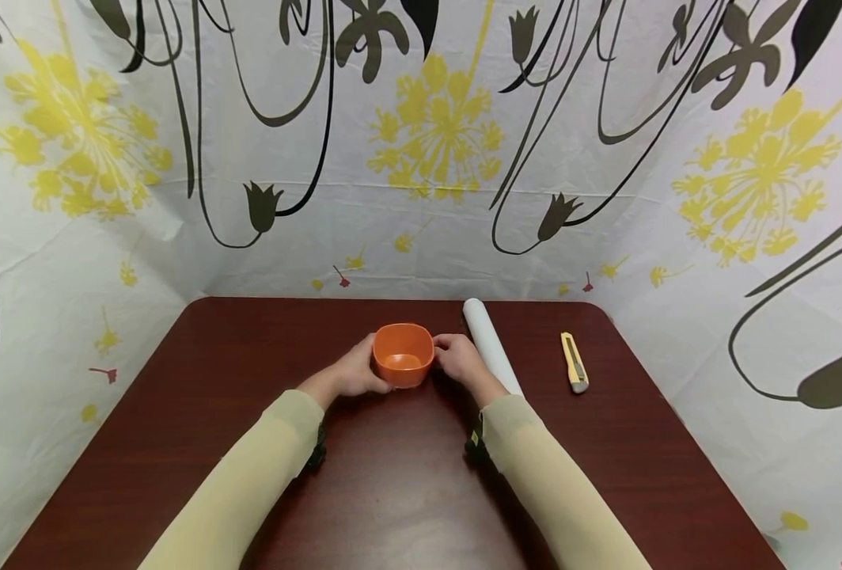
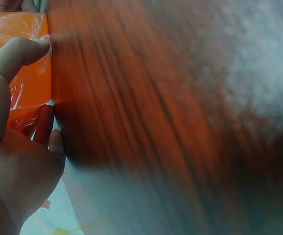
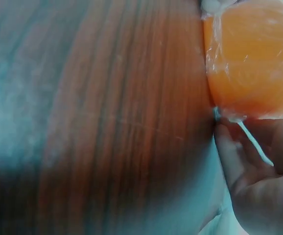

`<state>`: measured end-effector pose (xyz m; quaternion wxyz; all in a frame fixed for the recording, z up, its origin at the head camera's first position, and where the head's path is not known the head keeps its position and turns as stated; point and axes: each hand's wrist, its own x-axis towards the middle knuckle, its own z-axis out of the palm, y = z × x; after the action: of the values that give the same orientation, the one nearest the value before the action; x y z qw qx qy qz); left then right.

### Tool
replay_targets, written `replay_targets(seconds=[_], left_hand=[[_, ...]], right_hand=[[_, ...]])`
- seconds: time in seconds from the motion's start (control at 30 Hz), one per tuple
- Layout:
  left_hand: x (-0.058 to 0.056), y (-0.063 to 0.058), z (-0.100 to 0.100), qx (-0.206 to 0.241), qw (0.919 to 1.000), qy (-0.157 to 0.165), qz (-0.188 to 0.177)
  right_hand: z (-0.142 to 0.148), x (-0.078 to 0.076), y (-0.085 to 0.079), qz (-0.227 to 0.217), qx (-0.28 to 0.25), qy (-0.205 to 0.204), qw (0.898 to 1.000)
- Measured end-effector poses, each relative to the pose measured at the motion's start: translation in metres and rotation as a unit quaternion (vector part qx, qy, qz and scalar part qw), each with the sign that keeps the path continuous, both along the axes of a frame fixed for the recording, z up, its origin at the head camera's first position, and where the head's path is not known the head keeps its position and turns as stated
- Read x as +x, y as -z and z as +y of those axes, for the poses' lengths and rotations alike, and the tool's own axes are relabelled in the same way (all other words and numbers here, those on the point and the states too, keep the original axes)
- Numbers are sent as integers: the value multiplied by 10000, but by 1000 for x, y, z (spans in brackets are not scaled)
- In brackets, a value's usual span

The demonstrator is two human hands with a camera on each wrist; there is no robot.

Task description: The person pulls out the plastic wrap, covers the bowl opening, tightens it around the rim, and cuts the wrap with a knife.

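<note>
An orange bowl (image 1: 403, 356) sits between the two hands over the dark table, its opening facing up toward the head camera. Clear plastic film (image 3: 220, 54) with wrinkles and shiny creases wraps its side in both wrist views. My left hand (image 1: 355, 368) grips the bowl's left side, thumb (image 2: 21, 54) along the near wall and fingers beneath. At the right rim, my right hand (image 1: 461, 358) has its fingers curled and pinches the edge of the film. In the right wrist view that hand (image 3: 259, 176) sits just below the wrapped bowl.
A long white roll (image 1: 491, 344) lies right of the bowl, beside the right hand and partly behind the forearm. Farther right is a yellow box cutter (image 1: 574, 362). The brown table (image 1: 286, 324) meets a patterned curtain (image 1: 364, 261) at its back edge.
</note>
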<state>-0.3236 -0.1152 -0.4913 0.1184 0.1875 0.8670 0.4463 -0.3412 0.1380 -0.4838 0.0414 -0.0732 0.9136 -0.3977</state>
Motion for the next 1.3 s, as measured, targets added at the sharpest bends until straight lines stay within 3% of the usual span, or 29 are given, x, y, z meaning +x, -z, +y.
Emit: replay_targets(seconds=[0.03,0.23,0.47,0.5,0.6,0.73,0.83,0.9,0.97,1.07,1.13,1.3], left_hand=[[-4,6,-2,-46,9999,71,87],[-5,5,-1,-141,9998,168,33],[-1,0,2,-246,9997,56,49],[4,-5,4,-228,9997,-2,-61],[4,-4,4,-246,9997,-67,-64],[2,-1,2,-285,9995,-69,-97],[-7,7,0,-316,9995,29,32],[-19,22,-4,-323,9990,114,274],[-21,23,-4,-332,9990,117,276],[-16,17,-2,-338,9993,21,133],[-4,1,1,-356,9993,-72,-133],[5,-9,-1,-713,9970,-210,-237]], right_hand=[[0,0,0,-4,25,45,10000],[0,-1,3,139,50,87,9999],[-2,0,6,333,273,-186,9989],[-1,0,6,338,250,-206,9989],[1,5,5,-57,-431,-304,9986],[3,10,3,-671,-1391,-216,9878],[1,10,0,-728,-1396,-125,9875],[-2,10,-2,-750,-1264,-108,9891],[-5,9,-4,-791,-1201,-74,9896],[-9,8,-5,-791,-995,-2,9919],[-11,9,-5,-732,-842,77,9937],[-12,10,-4,-450,-557,383,9967]])
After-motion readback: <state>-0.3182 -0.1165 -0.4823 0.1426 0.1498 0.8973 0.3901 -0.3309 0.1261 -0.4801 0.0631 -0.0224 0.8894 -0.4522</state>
